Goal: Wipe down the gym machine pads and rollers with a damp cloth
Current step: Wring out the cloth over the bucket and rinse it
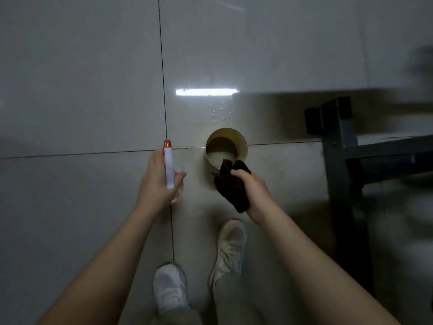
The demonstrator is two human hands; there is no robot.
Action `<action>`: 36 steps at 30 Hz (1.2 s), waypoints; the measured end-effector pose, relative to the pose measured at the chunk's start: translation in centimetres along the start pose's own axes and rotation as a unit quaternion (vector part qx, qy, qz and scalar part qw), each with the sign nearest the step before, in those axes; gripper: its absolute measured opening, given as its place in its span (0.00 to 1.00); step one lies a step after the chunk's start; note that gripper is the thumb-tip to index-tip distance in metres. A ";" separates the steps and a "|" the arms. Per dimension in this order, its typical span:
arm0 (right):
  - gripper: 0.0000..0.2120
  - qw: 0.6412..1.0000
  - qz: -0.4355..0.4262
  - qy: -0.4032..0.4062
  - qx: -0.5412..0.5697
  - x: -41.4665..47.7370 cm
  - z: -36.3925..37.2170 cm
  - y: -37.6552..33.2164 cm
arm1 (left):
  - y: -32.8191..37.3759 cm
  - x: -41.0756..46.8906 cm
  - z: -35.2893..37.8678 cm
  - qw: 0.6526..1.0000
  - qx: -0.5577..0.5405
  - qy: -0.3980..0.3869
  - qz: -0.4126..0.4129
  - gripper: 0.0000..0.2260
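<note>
Tiled floor (82,90), bucket (244,146) just ahead. R hand (254,187) gripped cloth (230,190) over its near rim; L hand (156,182) held spray bottle (169,165).

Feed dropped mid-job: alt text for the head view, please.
Seen from above, the right hand grips a dark bunched cloth above a round yellow bucket on the grey tiled floor; the left hand holds a white spray bottle with a red nozzle.

Gloss against matt
Pale floor tiles (82,78) are shining glassily, mirroring a light strip (207,92) at centre; the dark cloth (230,186) is looking soft and matt, the white spray bottle (168,165) smooth plastic, the frame (339,165) at right dull metal.
</note>
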State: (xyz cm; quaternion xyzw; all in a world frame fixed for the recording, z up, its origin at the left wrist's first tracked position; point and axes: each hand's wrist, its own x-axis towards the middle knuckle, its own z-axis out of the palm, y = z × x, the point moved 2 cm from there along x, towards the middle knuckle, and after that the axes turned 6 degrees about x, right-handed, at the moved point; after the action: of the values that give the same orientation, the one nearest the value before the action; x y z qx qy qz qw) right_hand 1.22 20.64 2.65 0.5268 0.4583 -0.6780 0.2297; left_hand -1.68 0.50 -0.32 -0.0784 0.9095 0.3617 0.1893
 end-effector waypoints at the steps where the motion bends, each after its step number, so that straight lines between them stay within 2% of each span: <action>1: 0.16 1.000 -0.003 -0.003 -0.003 1.1 0.3 -0.1 | -0.7 1.0 0.5 1.000 -0.002 0.010 -0.004 0.27; 5: 0.20 1.000 -0.002 -0.016 -0.017 4.3 1.0 -0.2 | -2.1 4.0 1.8 0.999 -0.025 0.036 -0.022 0.28; 9: 0.21 1.000 -0.008 -0.018 -0.024 6.2 1.2 0.1 | -2.9 5.7 3.1 0.998 -0.036 0.019 -0.043 0.20; 14: 0.21 1.000 -0.010 -0.018 -0.023 7.3 1.5 0.0 | -4.6 5.5 4.1 0.999 -0.008 0.019 -0.046 0.25; 21: 0.20 0.997 0.027 -0.078 0.010 6.9 1.6 -1.1 | -6.2 5.6 4.6 0.998 0.041 -0.026 -0.043 0.27; 25: 0.19 0.993 0.023 -0.114 0.026 6.0 1.4 -2.1 | -6.9 5.6 3.2 0.990 0.066 -0.109 -0.064 0.32; 27: 0.19 0.994 0.016 -0.111 0.009 5.8 1.3 -2.6 | -6.8 5.2 1.5 0.984 0.100 -0.126 -0.076 0.35; 29: 0.20 0.994 0.006 -0.103 -0.028 5.8 1.0 -3.1 | -5.7 4.5 -1.0 0.986 0.152 -0.060 -0.038 0.39; 31: 0.21 0.992 -0.010 -0.102 -0.076 5.9 0.9 -3.8 | -3.2 3.7 -3.2 0.989 0.140 0.033 0.040 0.38; 32: 0.22 0.989 -0.021 -0.102 -0.104 6.1 0.9 -4.1 | -1.6 3.4 -3.4 0.986 0.129 0.047 0.094 0.38; 34: 0.23 0.980 -0.036 -0.114 -0.156 6.1 1.2 -4.9 | 1.9 3.4 -2.2 0.963 0.151 0.007 0.223 0.41; 36: 0.25 0.971 -0.042 -0.148 -0.185 5.7 1.7 -5.6 | 4.9 4.0 0.3 0.932 0.190 -0.086 0.297 0.45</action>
State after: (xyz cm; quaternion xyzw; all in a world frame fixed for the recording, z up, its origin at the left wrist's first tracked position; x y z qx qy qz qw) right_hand -6.02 22.81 -0.50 0.3491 0.5583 -0.6611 0.3598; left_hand -6.62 4.20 0.93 0.2643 0.9230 0.2276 0.1624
